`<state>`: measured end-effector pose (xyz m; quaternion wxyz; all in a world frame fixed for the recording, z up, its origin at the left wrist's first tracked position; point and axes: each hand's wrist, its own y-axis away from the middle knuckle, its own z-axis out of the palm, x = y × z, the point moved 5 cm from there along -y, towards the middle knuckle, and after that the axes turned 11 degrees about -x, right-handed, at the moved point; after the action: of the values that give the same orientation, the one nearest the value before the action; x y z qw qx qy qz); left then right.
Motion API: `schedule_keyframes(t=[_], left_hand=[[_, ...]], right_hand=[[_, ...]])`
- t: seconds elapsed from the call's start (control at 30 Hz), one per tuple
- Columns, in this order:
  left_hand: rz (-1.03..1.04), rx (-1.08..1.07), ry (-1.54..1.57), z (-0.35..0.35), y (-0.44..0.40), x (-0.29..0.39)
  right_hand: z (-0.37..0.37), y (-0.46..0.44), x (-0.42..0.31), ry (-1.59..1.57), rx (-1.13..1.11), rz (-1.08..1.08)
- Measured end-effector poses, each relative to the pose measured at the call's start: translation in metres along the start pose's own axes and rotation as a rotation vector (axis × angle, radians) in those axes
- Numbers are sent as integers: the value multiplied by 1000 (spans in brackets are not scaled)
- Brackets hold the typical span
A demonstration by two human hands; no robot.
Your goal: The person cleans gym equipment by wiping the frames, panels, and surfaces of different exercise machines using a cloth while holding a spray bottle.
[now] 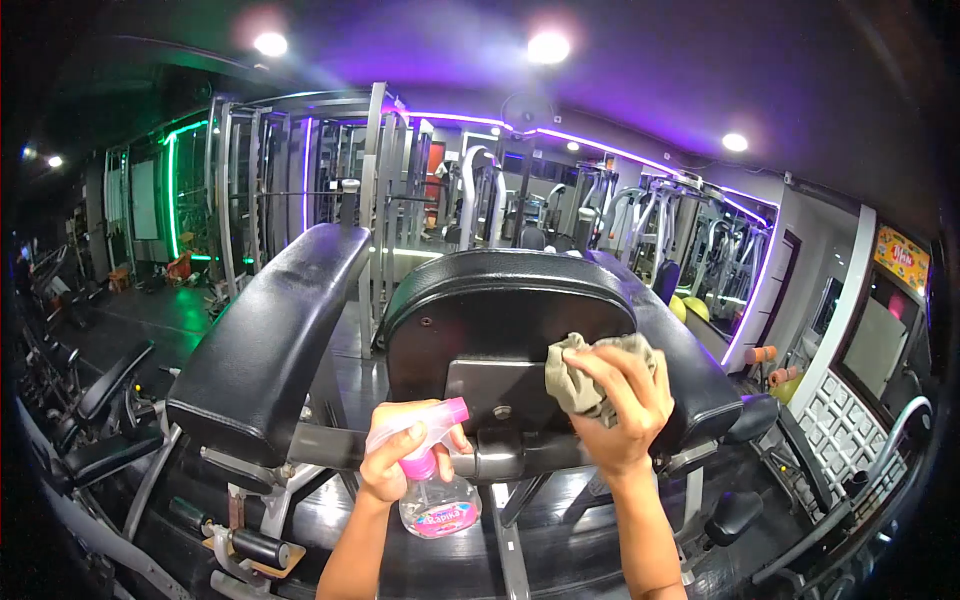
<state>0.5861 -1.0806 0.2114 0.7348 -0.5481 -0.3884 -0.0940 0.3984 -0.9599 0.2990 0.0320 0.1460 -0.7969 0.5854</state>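
Observation:
A clear spray bottle with a pink nozzle and a label (441,518) hangs upright from my left hand (395,455), whose fingers wrap round its neck and trigger. My right hand (625,405) grips a crumpled grey-green cloth (575,385) at the right part of the dark back panel (400,355) of a padded rest. Whether the cloth touches the panel is hard to tell. Black pads flank the rest, one on the left (270,335) and one on the right (690,370). Below the panel runs a metal bar (335,447), just behind the bottle.
Gym machines and a tall metal frame (372,200) stand beyond the pads. Lower benches are at the left (110,440) and right (735,517). Yellow balls (697,308) lie at the right, near a white patterned panel (850,425).

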Motion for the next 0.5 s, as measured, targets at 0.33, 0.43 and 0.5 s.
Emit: schedule_keyframes(t=[0.33,0.43,0.5], left_hand=[[-23,-35,110,0,1,-19],[-31,-37,57,-2,4,-14],[-41,-32,63,0,5,-14]], right_hand=[[-9,-26,6,-28,258,3],[-3,0,13,-50,253,99],[6,22,20,-87,236,145]])
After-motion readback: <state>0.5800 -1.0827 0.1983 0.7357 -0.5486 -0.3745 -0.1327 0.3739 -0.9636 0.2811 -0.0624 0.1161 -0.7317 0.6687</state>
